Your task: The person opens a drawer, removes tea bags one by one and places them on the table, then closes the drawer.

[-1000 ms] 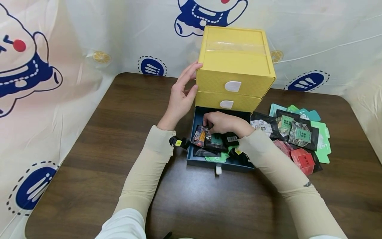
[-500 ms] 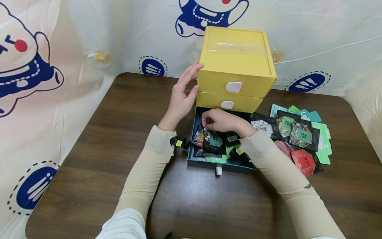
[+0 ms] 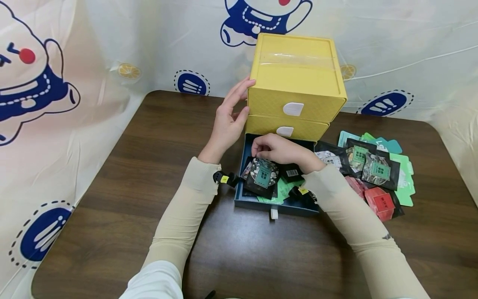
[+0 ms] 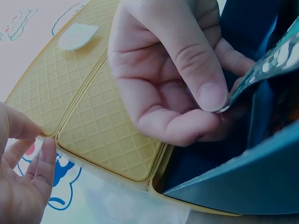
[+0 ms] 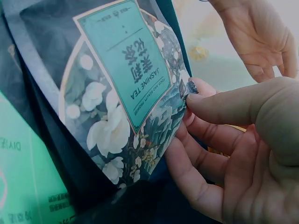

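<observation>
My right hand is over the pulled-out dark blue drawer, pinching a black tea packet by its edge between thumb and fingers. In the right wrist view, the packet's teal label reads "Jasmine Tea" above printed white flowers. The packet slants over other packets in the drawer. My left hand rests against the left side of the yellow drawer box, fingertips along its front corner. The left wrist view shows that hand's fingers and thumb at the box edge.
Right of the drawer lie several black packets, red packets and green cards. Inside the drawer are another black packet and a green card. A printed curtain hangs behind the brown table.
The jasmine tea packet has shifted slightly left and now covers most of the colourful packet beside it. My right hand has risen slightly, while my left hand stays on the box.
</observation>
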The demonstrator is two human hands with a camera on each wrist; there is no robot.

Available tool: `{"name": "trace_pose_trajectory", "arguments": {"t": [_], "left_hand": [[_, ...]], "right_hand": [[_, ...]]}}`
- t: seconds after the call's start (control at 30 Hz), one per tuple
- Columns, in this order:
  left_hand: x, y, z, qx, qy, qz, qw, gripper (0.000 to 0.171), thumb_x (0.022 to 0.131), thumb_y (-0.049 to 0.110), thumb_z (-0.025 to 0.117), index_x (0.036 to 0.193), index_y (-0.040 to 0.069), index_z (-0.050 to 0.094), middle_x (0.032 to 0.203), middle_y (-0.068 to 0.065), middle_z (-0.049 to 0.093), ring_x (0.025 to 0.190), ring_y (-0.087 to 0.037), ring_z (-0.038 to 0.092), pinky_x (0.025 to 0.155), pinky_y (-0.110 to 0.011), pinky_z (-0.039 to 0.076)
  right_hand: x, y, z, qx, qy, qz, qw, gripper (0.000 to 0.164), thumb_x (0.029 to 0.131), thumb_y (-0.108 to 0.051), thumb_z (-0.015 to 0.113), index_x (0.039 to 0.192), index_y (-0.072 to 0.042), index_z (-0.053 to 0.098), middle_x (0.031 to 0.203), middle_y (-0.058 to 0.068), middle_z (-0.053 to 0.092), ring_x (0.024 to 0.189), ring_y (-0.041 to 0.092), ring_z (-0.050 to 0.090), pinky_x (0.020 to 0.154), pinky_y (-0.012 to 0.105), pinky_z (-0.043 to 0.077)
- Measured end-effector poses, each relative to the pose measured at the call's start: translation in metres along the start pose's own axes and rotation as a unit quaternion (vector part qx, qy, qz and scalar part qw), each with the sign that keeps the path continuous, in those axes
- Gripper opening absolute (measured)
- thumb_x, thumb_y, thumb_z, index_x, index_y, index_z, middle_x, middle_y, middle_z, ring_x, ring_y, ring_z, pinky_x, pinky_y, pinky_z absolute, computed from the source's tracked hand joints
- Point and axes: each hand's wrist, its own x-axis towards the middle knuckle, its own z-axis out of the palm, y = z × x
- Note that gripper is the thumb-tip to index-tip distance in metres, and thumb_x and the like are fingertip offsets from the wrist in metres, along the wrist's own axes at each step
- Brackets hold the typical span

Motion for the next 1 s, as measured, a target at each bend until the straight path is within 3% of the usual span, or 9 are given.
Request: {"name": "trace_pose_trajectory", "arguments": {"t": [0.3,0.47,0.63,0.77,1.0], "left_hand": [[0.000,0.000,0.001,0.000,0.000,-0.005,1.0000,0.045,0.086,-0.014,0.047,0.130,-0.001,0.046,0.142,-0.014,0.036,0.106,-0.019,0.049,0.075,-0.045,0.053],[0.000,0.001,0.002,0.007,-0.002,-0.009,0.9999,0.046,0.087,-0.014,0.047,0.130,0.001,0.046,0.142,-0.014,0.036,0.107,-0.016,0.048,0.076,-0.043,0.053],[0.001,0.000,0.002,0.013,-0.001,-0.003,0.9999,0.045,0.087,-0.013,0.048,0.130,0.000,0.046,0.142,-0.014,0.036,0.106,-0.015,0.048,0.074,-0.044,0.054],[0.001,0.000,0.002,0.012,0.000,-0.004,0.9999,0.045,0.087,-0.014,0.047,0.130,0.000,0.046,0.142,-0.015,0.036,0.106,-0.015,0.048,0.073,-0.047,0.053],[0.001,0.000,0.002,0.018,0.005,-0.009,0.9998,0.046,0.087,-0.015,0.047,0.130,0.001,0.046,0.142,-0.014,0.036,0.106,-0.015,0.048,0.073,-0.046,0.053]], "right_hand": [[-0.015,-0.009,-0.007,-0.001,0.032,0.010,0.999,0.010,0.090,0.001,0.053,0.088,-0.005,0.061,0.081,0.007,0.060,0.066,0.017,0.049,0.060,0.032,0.044],[-0.034,-0.017,-0.018,0.036,0.079,0.020,0.996,0.009,0.090,0.000,0.052,0.092,-0.002,0.060,0.074,0.012,0.056,0.058,0.020,0.047,0.052,0.031,0.043],[-0.053,-0.026,-0.027,0.051,0.124,0.035,0.990,0.009,0.091,0.000,0.052,0.096,0.002,0.060,0.081,0.014,0.056,0.062,0.023,0.048,0.054,0.028,0.044],[-0.067,-0.028,-0.030,0.063,0.165,0.067,0.982,0.009,0.091,-0.001,0.053,0.096,0.000,0.060,0.087,0.014,0.057,0.069,0.024,0.051,0.058,0.027,0.048],[-0.088,-0.032,-0.034,0.087,0.237,0.131,0.959,0.009,0.090,-0.001,0.054,0.097,0.001,0.060,0.092,0.015,0.058,0.076,0.023,0.054,0.064,0.025,0.053]]}}
